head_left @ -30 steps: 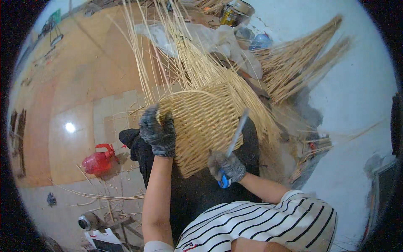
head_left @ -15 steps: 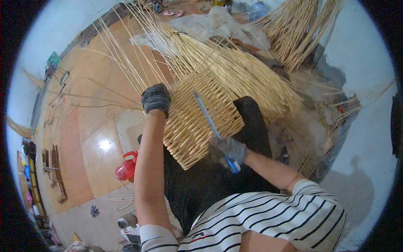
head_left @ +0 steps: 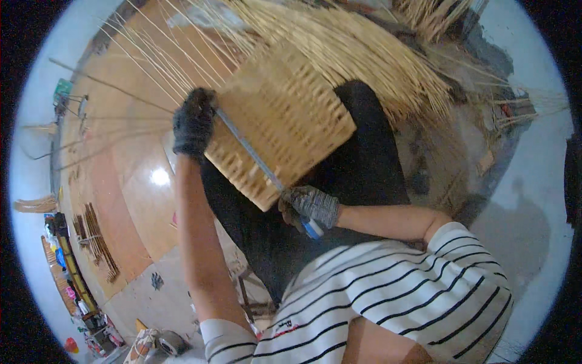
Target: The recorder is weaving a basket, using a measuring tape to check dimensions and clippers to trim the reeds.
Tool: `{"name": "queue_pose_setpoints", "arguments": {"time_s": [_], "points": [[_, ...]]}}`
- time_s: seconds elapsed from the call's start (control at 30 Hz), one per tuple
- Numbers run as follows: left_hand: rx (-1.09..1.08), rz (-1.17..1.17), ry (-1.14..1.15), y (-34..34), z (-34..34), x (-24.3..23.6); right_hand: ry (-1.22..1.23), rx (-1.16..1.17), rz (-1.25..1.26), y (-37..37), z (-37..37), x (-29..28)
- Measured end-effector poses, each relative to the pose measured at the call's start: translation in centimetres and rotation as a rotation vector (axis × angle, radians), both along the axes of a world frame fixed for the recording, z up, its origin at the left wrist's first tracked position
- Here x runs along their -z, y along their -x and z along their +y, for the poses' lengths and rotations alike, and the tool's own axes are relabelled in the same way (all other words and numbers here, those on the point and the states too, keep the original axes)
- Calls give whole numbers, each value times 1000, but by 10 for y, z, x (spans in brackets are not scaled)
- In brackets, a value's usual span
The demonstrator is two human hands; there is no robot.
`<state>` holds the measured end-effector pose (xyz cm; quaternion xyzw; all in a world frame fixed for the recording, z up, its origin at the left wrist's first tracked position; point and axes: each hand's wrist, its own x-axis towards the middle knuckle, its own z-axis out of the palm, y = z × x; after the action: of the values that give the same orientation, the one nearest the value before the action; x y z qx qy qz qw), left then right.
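Note:
A squarish woven wicker panel [head_left: 285, 115] of pale rods lies tilted across my lap. My left hand [head_left: 194, 121], in a dark knitted glove, is closed at the panel's left edge; its fingertips are blurred. My right hand [head_left: 310, 205], in a grey glove, grips a tape measure [head_left: 250, 150] by its blue and white end, just off the panel's near corner. The measure's narrow grey strip runs diagonally over the weave up to my left hand. Long loose rods [head_left: 151, 54] stick out from the panel's far and left sides.
A large bundle of pale rods [head_left: 364, 60] lies beyond the panel, with more rods [head_left: 433, 15] against the wall at the far right. A small tied bundle of brown sticks [head_left: 94, 242] and a dark glove [head_left: 156, 281] lie on the floor at left.
The panel has shifted left and away from me, with both hands moving left. The strip's tip, earlier free above the weave, now reaches my left hand. The loose rods have swung.

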<state>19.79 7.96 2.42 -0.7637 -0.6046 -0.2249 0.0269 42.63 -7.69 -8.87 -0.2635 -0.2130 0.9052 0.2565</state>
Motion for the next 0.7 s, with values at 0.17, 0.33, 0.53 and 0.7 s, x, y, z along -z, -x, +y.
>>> {"name": "queue_pose_setpoints", "arguments": {"time_s": [0.17,0.33,0.53,0.7], "points": [[-6,17,-226,-5,2,22,-179,26,-181,-3,-15,17],[-35,-13,-215,-6,-7,24,-277,79,-262,-1,-18,10],[-7,-56,-241,-10,2,32,-582,68,-467,-3,-20,23],[-67,91,-458,-40,-7,9,-400,183,-480,-33,-3,-13]]}}
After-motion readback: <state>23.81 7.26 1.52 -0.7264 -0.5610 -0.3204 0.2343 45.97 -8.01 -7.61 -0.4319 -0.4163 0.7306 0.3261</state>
